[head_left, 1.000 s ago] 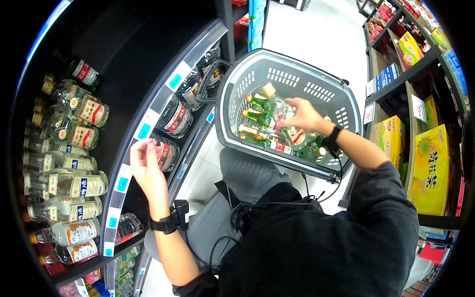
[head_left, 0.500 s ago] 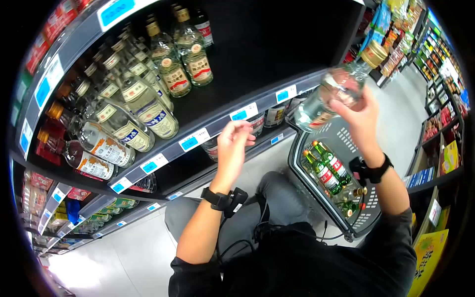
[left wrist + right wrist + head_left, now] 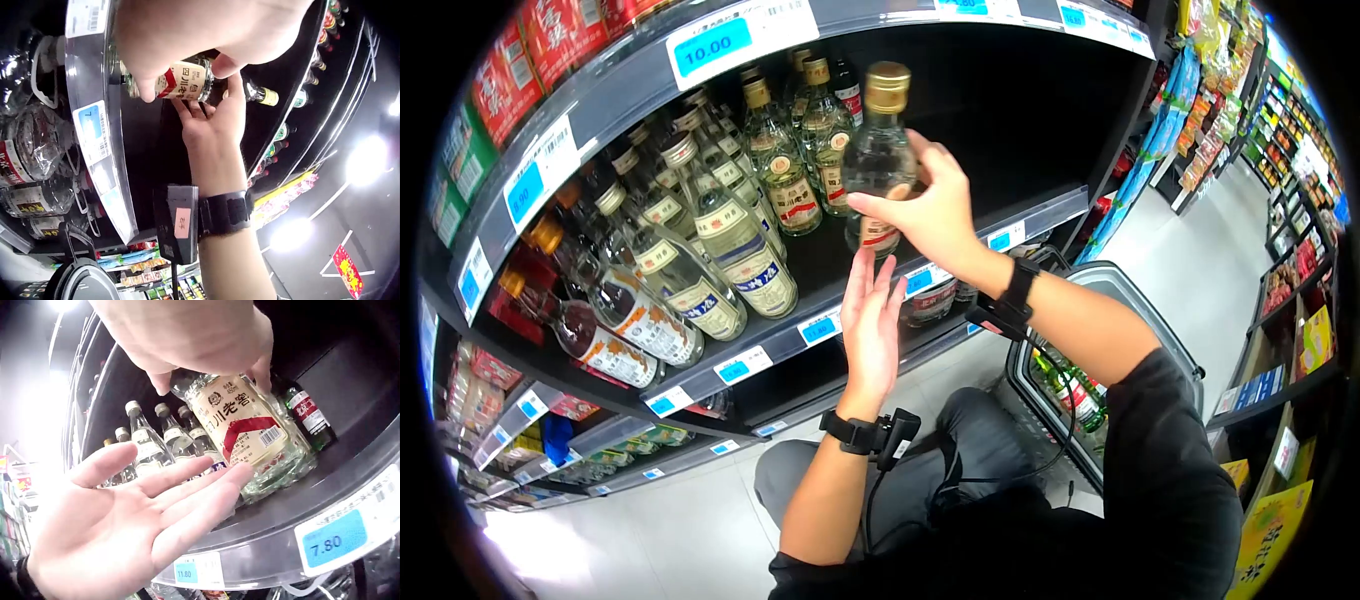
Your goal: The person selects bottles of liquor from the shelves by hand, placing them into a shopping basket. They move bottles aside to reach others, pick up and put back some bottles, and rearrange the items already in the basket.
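Note:
My right hand (image 3: pixel 940 205) grips a clear glass liquor bottle (image 3: pixel 880 155) with a gold cap, upright at the front of the shelf. Its cream label (image 3: pixel 240 419) with a red band faces the right wrist view. Just below the bottle is my left hand (image 3: pixel 870 330), palm up and fingers extended, fingertips close to the bottle's base. In the right wrist view the left palm (image 3: pixel 125 525) holds nothing. Behind the held bottle stand similar gold-capped bottles (image 3: pixel 790 195) and a dark bottle with a red label (image 3: pixel 309 415).
Blue-labelled clear bottles (image 3: pixel 750 255) fill the shelf's left side. Price tags (image 3: pixel 740 365) line the shelf's raised front edge (image 3: pixel 1050 215). A grey shopping basket (image 3: pixel 1170 330) with green bottles (image 3: pixel 1080 400) stands on the floor at right. Large plastic jugs (image 3: pixel 37 147) sit on the shelf below.
My right hand has lifted the gold-capped bottle out of the basket and carried it left to the shelf. The left hand has stayed near the shelf edge, its fingers now straighter.

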